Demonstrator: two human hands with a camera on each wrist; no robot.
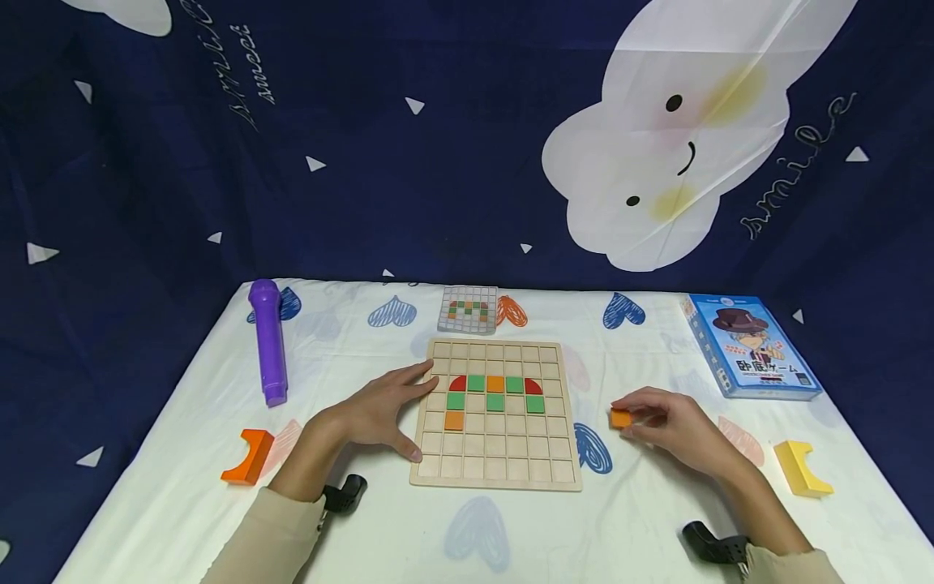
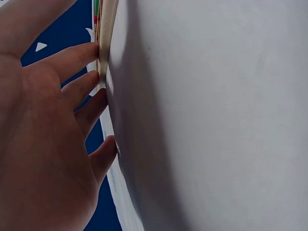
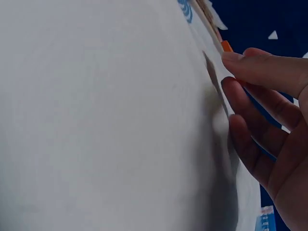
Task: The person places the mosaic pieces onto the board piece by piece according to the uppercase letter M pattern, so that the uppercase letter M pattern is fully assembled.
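A wooden grid board [image 1: 503, 469] lies mid-table, with green and orange squares and two red quarter-round pieces in some of its cells. My left hand [image 1: 375, 408] rests at the board's left edge, fingers spread and touching it; the left wrist view shows those fingertips [image 2: 91, 53] against the wooden side. To the right of the board, my right hand [image 1: 674, 426] pinches a small orange block [image 1: 620, 418] between thumb and fingers, close to the cloth. The same orange block [image 3: 226, 46] peeks out past the thumb in the right wrist view.
Behind the board stands a small pattern card [image 1: 468, 311] with a similar coloured layout. A purple microphone [image 1: 269, 345] and an orange arch block [image 1: 249, 457] lie at the left. On the right are a blue game box [image 1: 751, 345] and a yellow arch block [image 1: 801, 469].
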